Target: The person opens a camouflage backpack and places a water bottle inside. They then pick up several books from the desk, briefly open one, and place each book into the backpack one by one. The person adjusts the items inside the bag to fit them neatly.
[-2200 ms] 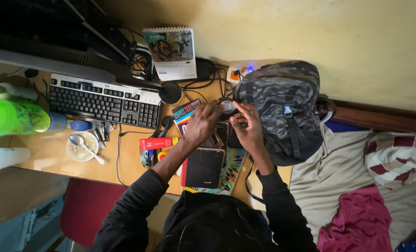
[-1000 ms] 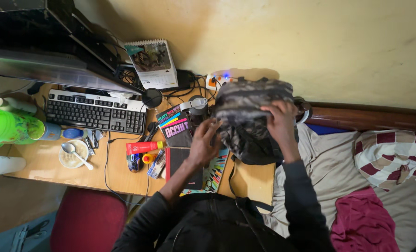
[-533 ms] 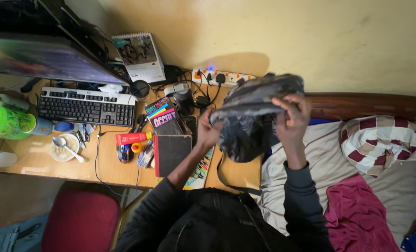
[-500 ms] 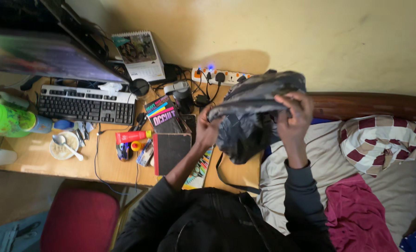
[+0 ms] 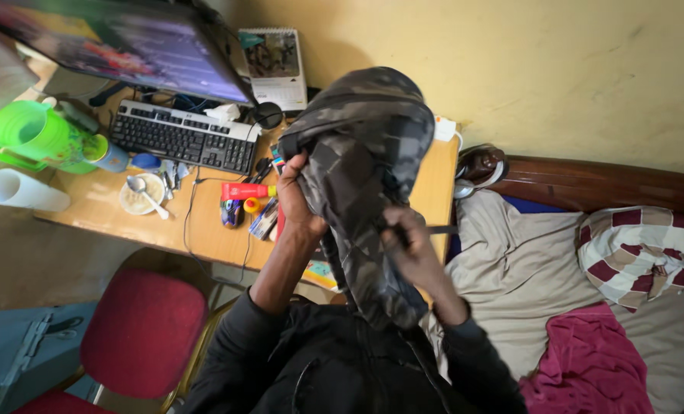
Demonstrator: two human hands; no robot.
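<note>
A grey camouflage backpack (image 5: pixel 361 176) hangs in the air above the right end of the wooden desk (image 5: pixel 104 215), lifted close to my chest. My left hand (image 5: pixel 296 203) grips its left edge near the top. My right hand (image 5: pixel 411 249) holds its lower right side, fingers closed on the fabric and a dark strap. The pack hides the books and small items that lie under it on the desk.
A keyboard (image 5: pixel 181 136), monitor (image 5: pixel 127 42), desk calendar (image 5: pixel 274 65), green jug (image 5: pixel 39 138), white cup (image 5: pixel 20 192), bowl with spoon (image 5: pixel 143 193) and red tube (image 5: pixel 246 190) fill the desk. A red chair (image 5: pixel 139 330) stands below. A bed with a striped pillow (image 5: pixel 641 249) and magenta cloth (image 5: pixel 587 368) lies right.
The backpack came off the desk and toward me, turned upright. My right hand dropped from its top to its lower side. The view swung left and down.
</note>
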